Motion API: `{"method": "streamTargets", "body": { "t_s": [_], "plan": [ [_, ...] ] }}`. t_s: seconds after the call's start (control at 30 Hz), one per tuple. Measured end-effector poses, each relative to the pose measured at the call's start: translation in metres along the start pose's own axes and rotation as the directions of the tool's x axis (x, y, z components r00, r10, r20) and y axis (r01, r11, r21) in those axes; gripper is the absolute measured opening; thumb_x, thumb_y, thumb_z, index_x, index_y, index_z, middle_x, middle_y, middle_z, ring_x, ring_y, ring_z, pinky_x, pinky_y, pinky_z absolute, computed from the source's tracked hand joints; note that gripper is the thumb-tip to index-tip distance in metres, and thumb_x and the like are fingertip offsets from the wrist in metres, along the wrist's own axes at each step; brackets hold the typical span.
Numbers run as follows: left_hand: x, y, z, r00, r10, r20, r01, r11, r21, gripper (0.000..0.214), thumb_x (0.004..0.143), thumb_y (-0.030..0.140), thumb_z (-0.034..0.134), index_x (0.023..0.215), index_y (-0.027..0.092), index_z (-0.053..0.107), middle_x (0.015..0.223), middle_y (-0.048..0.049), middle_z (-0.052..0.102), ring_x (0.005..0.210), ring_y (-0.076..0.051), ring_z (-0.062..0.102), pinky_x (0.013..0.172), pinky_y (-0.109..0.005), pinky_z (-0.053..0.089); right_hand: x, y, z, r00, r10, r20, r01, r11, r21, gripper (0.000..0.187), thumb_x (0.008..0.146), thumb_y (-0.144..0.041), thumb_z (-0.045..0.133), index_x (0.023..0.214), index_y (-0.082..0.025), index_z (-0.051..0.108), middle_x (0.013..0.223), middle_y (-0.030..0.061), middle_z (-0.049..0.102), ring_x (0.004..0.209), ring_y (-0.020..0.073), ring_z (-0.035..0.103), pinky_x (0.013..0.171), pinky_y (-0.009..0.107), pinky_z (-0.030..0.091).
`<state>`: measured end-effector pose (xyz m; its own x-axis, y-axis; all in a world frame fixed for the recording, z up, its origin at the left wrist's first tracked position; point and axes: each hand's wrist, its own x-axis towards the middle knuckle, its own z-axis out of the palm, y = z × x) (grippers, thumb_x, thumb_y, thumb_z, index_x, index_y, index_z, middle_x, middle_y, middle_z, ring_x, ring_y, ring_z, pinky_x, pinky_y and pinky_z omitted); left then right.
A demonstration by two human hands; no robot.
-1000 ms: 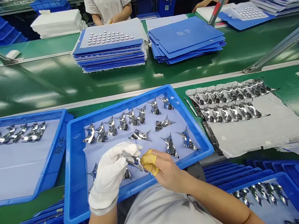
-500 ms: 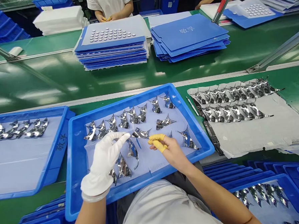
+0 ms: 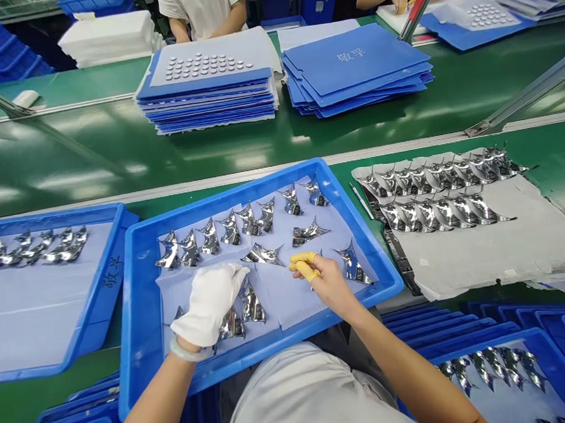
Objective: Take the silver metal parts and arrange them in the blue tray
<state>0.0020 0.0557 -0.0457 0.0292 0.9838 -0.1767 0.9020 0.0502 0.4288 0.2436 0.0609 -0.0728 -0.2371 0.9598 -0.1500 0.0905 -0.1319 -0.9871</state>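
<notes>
A blue tray (image 3: 140, 295) lined with pale paper holds several shiny curved metal pieces (image 3: 307, 232). My left hand (image 3: 211, 300), in a white glove, lies low in the tray with its fingers bent together against an upright metal piece (image 3: 252, 304); another piece (image 3: 231, 324) stands just beside it. My right hand (image 3: 324, 279), bare with yellow finger cots, is further right in the tray. Its cotted thumb and forefinger pinch at a piece mostly hidden under the hand. One more piece (image 3: 354, 264) lies just right of that hand.
A second blue tray (image 3: 55, 299) with pieces sits at the left. To the right, a white sheet (image 3: 502, 244) carries rows of the same pieces. Stacked blue trays (image 3: 508, 351) stand by my lap. Across the green belt (image 3: 94, 152) are blue board stacks (image 3: 351, 69) and other people.
My two hands, together on one piece a second ago, have parted. The left hand has lowered that piece onto the paper at the tray's front. The right hand has moved right onto another piece.
</notes>
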Motion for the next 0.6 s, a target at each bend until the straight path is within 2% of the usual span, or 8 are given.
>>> {"method": "streamTargets", "body": {
  "t_s": [0.1, 0.2, 0.27, 0.37, 0.47, 0.6],
  "plan": [
    [0.012, 0.012, -0.001, 0.990, 0.137, 0.031, -0.139, 0.987, 0.086, 0.029, 0.094, 0.035, 0.052, 0.095, 0.018, 0.075, 0.086, -0.0139, 0.073, 0.084, -0.030, 0.064, 0.087, -0.042, 0.039, 0.004, 0.003, -0.004, 0.999, -0.010, -0.051, 0.009, 0.999, -0.034, 0.026, 0.091, -0.035, 0.054, 0.101, -0.017, 0.070, 0.089, 0.0077, 0.076, 0.076, 0.0194, 0.074, 0.074, 0.035, 0.058],
    [0.022, 0.031, 0.016, 0.956, 0.278, 0.098, -0.287, 0.953, 0.101, 0.028, 0.094, 0.021, 0.051, 0.110, 0.023, 0.073, 0.090, -0.0101, 0.070, 0.087, -0.027, 0.061, 0.087, -0.041, 0.040, 0.006, 0.005, -0.003, 0.998, -0.023, -0.066, 0.020, 0.998, -0.054, 0.026, 0.091, -0.033, 0.053, 0.101, -0.016, 0.070, 0.088, 0.0077, 0.076, 0.076, 0.0197, 0.074, 0.073, 0.035, 0.058],
    [0.028, 0.041, 0.032, 0.938, 0.326, 0.119, -0.338, 0.936, 0.095, 0.029, 0.094, 0.015, 0.048, 0.108, 0.021, 0.073, 0.084, -0.0102, 0.066, 0.086, -0.027, 0.059, 0.085, -0.042, 0.040, 0.005, 0.005, -0.002, 0.998, -0.035, -0.060, 0.031, 0.997, -0.064, 0.024, 0.091, -0.032, 0.053, 0.100, -0.017, 0.070, 0.087, 0.0071, 0.076, 0.076, 0.0197, 0.073, 0.072, 0.034, 0.058],
    [0.037, 0.047, 0.045, 0.926, 0.360, 0.110, -0.367, 0.929, 0.049, 0.026, 0.093, 0.012, 0.048, 0.087, 0.015, 0.073, 0.079, -0.0125, 0.063, 0.085, -0.028, 0.059, 0.086, -0.046, 0.041, 0.003, 0.003, -0.001, 0.997, -0.054, -0.051, 0.050, 0.996, -0.075, 0.023, 0.092, -0.031, 0.053, 0.100, -0.018, 0.070, 0.085, 0.0062, 0.076, 0.076, 0.0194, 0.073, 0.071, 0.033, 0.057],
    [0.040, 0.045, 0.030, 0.911, 0.405, 0.075, -0.400, 0.914, -0.072, 0.023, 0.091, 0.012, 0.052, 0.081, 0.017, 0.072, 0.081, -0.0115, 0.066, 0.089, -0.028, 0.060, 0.092, -0.049, 0.042, 0.000, 0.002, -0.002, 0.994, -0.077, -0.081, 0.070, 0.993, -0.090, 0.022, 0.092, -0.030, 0.054, 0.100, -0.019, 0.071, 0.088, 0.0064, 0.076, 0.081, 0.0198, 0.072, 0.075, 0.034, 0.057],
    [0.025, 0.043, -0.010, 0.901, 0.434, 0.004, -0.407, 0.847, -0.343, 0.024, 0.098, 0.026, 0.048, 0.102, 0.022, 0.071, 0.103, -0.0096, 0.073, 0.097, -0.024, 0.065, 0.091, -0.041, 0.049, -0.002, -0.009, -0.001, 0.973, -0.163, -0.165, 0.140, 0.980, -0.143, 0.022, 0.092, -0.029, 0.055, 0.102, -0.019, 0.071, 0.103, 0.0096, 0.073, 0.098, 0.0222, 0.066, 0.090, 0.039, 0.052]
  ]
}}
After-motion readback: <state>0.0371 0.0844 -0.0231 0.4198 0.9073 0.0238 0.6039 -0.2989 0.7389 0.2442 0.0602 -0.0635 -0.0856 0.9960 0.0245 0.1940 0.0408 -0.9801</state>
